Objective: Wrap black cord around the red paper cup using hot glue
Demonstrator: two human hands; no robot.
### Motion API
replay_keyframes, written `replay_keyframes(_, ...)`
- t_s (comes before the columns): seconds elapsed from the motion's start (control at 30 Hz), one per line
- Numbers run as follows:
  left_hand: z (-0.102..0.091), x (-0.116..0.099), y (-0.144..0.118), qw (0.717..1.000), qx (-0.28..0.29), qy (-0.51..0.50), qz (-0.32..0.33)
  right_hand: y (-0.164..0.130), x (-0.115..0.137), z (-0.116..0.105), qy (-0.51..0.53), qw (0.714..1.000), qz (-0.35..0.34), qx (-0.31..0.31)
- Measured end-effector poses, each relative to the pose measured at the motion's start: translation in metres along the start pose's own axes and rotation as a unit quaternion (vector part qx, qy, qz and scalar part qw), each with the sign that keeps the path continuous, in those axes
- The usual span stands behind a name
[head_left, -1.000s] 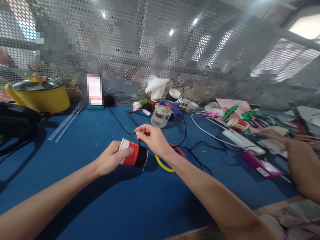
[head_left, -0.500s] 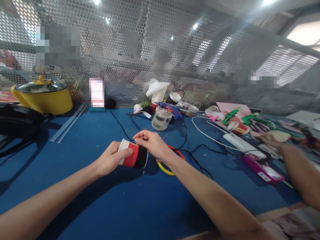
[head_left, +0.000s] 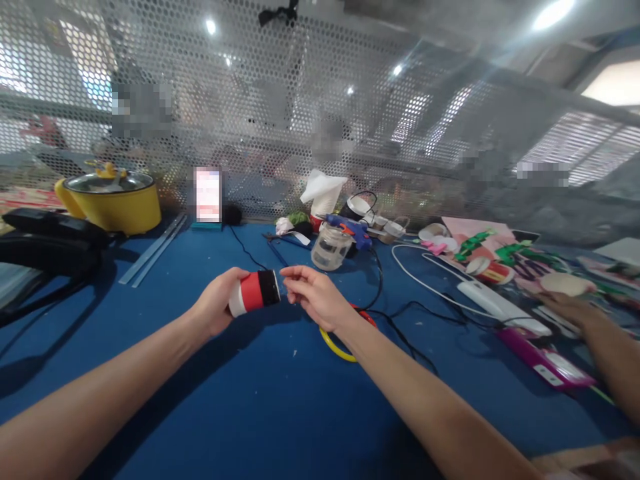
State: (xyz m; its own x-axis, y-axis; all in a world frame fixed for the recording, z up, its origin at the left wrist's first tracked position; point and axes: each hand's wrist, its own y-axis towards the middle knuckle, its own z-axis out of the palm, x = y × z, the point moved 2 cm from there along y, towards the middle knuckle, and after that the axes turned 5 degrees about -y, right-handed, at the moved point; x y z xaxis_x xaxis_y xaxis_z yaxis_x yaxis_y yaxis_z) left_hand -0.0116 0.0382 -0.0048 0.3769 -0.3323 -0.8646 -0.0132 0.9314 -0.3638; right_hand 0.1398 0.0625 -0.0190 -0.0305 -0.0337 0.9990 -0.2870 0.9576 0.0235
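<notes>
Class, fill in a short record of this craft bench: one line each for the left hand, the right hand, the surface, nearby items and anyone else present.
Left hand: left hand grips a paper cup on its side, red, white and black.
Right hand: right hand, fingers pinched beside the cup's black end; what they pinch is too small to tell.
Surface: blue table.
Nearby: yellow ring, glass jar, blue glue gun, yellow pot.
Others: another person's hand at the right.

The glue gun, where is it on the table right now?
In the head view the blue glue gun lies at the far middle of the blue table, just behind the clear glass jar.
</notes>
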Motion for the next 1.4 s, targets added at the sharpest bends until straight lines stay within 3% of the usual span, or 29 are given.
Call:
replay_keyframes(0.17, -0.001, 0.001, 0.001, 1.0, 0.002, -0.005, 0.003, -0.008, 0.005, 0.005, 0.006, 1.0, -0.016, -0.009)
replay_keyframes(0.33, -0.001, 0.002, 0.0, 1.0, -0.02, 0.0, -0.017, -0.018, 0.011, 0.011, -0.207, 0.974, -0.089, 0.011)
replay_keyframes(0.43, 0.0, 0.003, 0.0, 0.999, -0.023, 0.003, -0.022, -0.019, 0.01, 0.013, -0.262, 0.96, -0.1, 0.008)
replay_keyframes(0.7, -0.003, 0.004, 0.005, 1.0, -0.005, 0.012, -0.021, -0.014, 0.003, 0.011, -0.166, 0.982, -0.086, 0.036)
replay_keyframes(0.9, -0.001, 0.005, 0.002, 0.999, -0.009, 0.033, -0.004, -0.016, 0.003, 0.011, -0.202, 0.976, -0.08, 0.02)
replay_keyframes(1.03, 0.0, 0.006, -0.001, 0.993, 0.024, 0.096, 0.064, -0.014, 0.002, 0.009, -0.117, 0.992, -0.01, 0.043)
replay_keyframes(1.17, 0.0, 0.003, -0.003, 0.968, 0.081, 0.192, 0.138, -0.012, 0.001, 0.007, -0.054, 0.995, 0.028, 0.074)
replay_keyframes(1.27, 0.0, -0.003, -0.004, 0.97, 0.096, 0.191, 0.115, -0.012, 0.004, 0.006, -0.07, 0.996, -0.008, 0.061)
replay_keyframes(1.4, 0.001, -0.009, -0.004, 0.994, 0.084, 0.072, 0.022, -0.018, 0.011, 0.009, -0.185, 0.975, -0.116, 0.046)
